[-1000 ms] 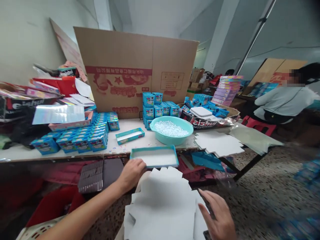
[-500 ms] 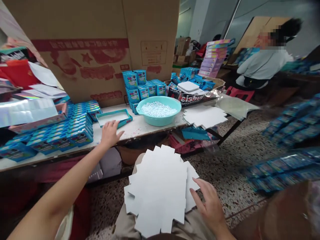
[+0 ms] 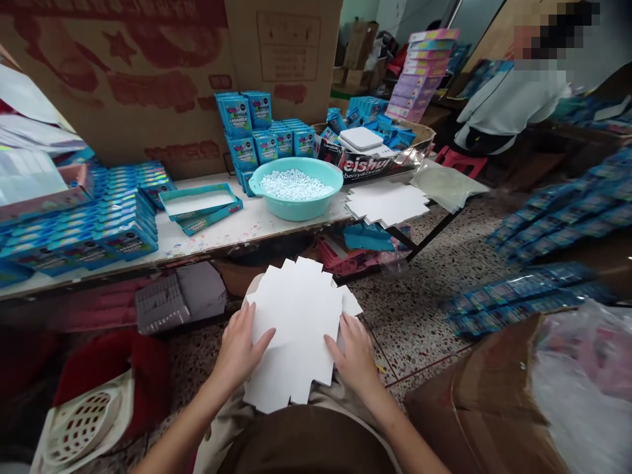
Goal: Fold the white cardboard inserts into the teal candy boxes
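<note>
White card stack (image 3: 293,329): unevenly piled on the lap (image 3: 224,424); it could be tipped to the floor (image 3: 429,286) if pressed harder on one side.
Left hand (image 3: 239,345) grip: thumb and fingers spread apart, laid along the stack's left edge.
Right hand (image 3: 355,352) grip: thumb and fingers apart, rested at the right edge, where a protruding corner could be bent by a push.
Notched edges: could be snagged on one another if cards are slid.
Basin (image 3: 296,209): set near the front of the counter (image 3: 210,242); white pellets (image 3: 296,184) could be spilled if its rim were knocked.
</note>
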The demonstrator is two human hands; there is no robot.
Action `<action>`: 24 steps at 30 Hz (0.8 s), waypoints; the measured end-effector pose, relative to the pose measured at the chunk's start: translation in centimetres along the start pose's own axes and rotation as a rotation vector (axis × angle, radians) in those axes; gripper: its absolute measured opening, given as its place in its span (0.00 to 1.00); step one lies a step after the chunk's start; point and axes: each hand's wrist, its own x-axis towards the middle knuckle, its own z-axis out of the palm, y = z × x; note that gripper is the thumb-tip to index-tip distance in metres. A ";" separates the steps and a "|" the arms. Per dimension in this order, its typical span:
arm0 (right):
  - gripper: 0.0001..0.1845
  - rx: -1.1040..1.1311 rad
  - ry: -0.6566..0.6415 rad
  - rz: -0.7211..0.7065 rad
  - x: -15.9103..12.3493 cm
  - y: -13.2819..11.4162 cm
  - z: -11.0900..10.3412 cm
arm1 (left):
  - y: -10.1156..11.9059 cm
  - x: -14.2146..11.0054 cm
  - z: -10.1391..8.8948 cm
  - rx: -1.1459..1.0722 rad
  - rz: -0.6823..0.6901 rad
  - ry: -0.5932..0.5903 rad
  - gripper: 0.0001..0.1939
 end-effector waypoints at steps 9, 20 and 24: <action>0.39 0.038 0.025 0.088 -2.1 -2.2 0.7 | 1.9 -0.6 -2.8 -0.222 -0.080 -0.046 0.31; 0.32 0.448 -0.058 0.144 -1.3 -4.6 -2.8 | 1.4 -0.6 -3.4 -0.484 -0.211 0.119 0.21; 0.36 0.639 -0.147 0.196 1.6 -4.2 -1.8 | 1.2 0.0 -2.9 -0.596 -0.268 0.223 0.19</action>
